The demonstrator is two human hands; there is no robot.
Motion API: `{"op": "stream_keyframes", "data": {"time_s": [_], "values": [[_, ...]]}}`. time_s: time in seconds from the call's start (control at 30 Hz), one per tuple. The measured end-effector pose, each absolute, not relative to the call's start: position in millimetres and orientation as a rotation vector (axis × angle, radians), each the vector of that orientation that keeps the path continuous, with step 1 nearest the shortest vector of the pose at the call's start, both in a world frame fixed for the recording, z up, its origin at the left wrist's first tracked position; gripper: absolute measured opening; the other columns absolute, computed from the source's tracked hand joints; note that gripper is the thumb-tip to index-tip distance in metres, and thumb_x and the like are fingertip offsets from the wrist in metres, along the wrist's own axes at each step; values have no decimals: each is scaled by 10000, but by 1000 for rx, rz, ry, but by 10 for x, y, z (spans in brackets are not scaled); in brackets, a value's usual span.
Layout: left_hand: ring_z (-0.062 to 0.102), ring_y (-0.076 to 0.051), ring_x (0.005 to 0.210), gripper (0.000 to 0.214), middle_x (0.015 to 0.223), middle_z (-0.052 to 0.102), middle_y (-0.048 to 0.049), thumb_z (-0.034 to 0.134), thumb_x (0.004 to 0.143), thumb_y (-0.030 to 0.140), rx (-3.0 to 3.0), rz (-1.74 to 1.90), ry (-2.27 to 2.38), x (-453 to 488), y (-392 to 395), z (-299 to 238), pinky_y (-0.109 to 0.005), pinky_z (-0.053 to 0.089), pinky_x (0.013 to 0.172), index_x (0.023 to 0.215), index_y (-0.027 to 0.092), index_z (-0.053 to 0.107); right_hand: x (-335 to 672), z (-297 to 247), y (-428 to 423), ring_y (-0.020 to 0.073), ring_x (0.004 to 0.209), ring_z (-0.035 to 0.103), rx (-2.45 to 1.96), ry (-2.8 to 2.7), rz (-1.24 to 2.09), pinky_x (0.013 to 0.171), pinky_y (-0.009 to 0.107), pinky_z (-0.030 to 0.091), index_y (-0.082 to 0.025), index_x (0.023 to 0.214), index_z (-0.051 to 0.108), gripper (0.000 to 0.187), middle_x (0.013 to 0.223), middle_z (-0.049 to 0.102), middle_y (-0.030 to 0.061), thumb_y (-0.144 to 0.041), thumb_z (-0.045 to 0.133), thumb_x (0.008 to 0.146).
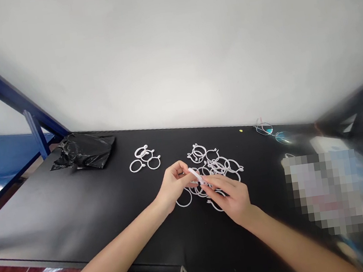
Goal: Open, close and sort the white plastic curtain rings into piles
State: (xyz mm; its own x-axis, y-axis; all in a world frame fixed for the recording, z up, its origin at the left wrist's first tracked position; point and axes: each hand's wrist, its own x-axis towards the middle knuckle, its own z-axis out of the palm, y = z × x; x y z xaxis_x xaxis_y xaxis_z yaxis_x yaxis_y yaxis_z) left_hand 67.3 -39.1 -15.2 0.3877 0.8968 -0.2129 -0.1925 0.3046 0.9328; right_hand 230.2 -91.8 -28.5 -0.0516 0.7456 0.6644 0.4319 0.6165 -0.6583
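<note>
Above the middle of the black table, both hands meet at a small white ring (196, 175) seen nearly edge-on. My left hand (175, 181) pinches its upper left side between thumb and fingers. At its lower right end, by the small tab, the fingertips of my right hand (231, 194) are closed on it. Under and behind the hands lies a loose pile of white rings with small eyelets (219, 165), partly hidden by the fingers. Farther left, a smaller group of several like rings (154, 162) lies on the table.
A crumpled black plastic bag (83, 151) rests at the back left of the black table (111, 212), near a blue metal frame (4, 90). Eyeglasses (264, 129) lie at the back right. A blurred, pixelated package (323, 193) sits at the right. A pale wall stands behind.
</note>
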Motion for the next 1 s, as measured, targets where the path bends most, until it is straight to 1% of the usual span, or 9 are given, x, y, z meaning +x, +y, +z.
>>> {"op": "stream_keyframes", "data": {"time_s": [0.1,0.17,0.23,0.3,0.37,0.47,0.6,0.9,1.0], "values": [[662,-158,809,200,937,633,-57,618,861,309,1267,996,881,655,-443,-146,-278,570,664,935,174,491,2270,-209,-928,171,650,738,-1097,-1375,684,527,242,633,-244,978,727,182,842,769,23,-159,699,819],[644,-206,974,281,1186,580,-123,569,896,316,1671,1091,861,634,-480,-136,-300,569,703,1132,194,478,2255,-170,-920,187,669,746,-1124,-1200,934,505,236,629,-213,879,728,60,771,762,30,-231,703,827],[604,-248,1083,358,1300,520,-153,563,904,323,2130,1066,816,612,-503,-129,-325,565,739,1223,203,455,2248,-149,-910,172,612,732,-1109,-1102,1090,506,235,626,-196,788,715,92,707,748,26,-275,702,831],[618,-235,1034,314,1237,555,-146,514,939,327,2405,971,806,597,-509,-132,-319,565,723,1216,191,460,2246,-143,-910,137,529,697,-1090,-1065,1146,504,227,620,-191,737,698,135,662,731,9,-285,699,835],[636,-187,905,262,1136,585,-120,423,985,323,2477,917,834,590,-504,-141,-287,561,666,1202,181,455,2247,-145,-929,115,488,671,-1071,-1091,1118,503,218,615,-195,726,691,143,643,718,-6,-273,686,845],[620,-162,821,267,1080,577,-108,352,1007,333,2492,933,819,583,-499,-146,-274,554,634,1193,169,449,2254,-157,-980,121,549,695,-1045,-1214,992,551,220,626,-217,831,718,38,723,739,-2,-220,682,844],[605,-183,908,294,1117,545,-128,301,1011,286,2502,952,789,570,-501,-132,-299,564,698,1239,154,431,2257,-179,-1024,126,628,711,-1020,-1340,843,595,225,630,-250,935,719,154,834,742,2,-138,670,840],[585,-173,860,255,1070,540,-117,310,1011,263,2493,904,725,564,-487,-107,-291,540,698,1176,143,463,2238,-208,-996,168,730,721,-996,-1393,853,678,300,630,-231,887,709,124,830,739,26,-147,618,887],[576,-205,968,266,1111,558,-129,349,1005,265,2547,887,819,506,-386,-80,-336,521,807,1198,140,483,2263,-219,-978,177,739,724,-1027,-1320,905,670,318,632,-237,1011,694,149,879,746,36,-200,651,873]]}}
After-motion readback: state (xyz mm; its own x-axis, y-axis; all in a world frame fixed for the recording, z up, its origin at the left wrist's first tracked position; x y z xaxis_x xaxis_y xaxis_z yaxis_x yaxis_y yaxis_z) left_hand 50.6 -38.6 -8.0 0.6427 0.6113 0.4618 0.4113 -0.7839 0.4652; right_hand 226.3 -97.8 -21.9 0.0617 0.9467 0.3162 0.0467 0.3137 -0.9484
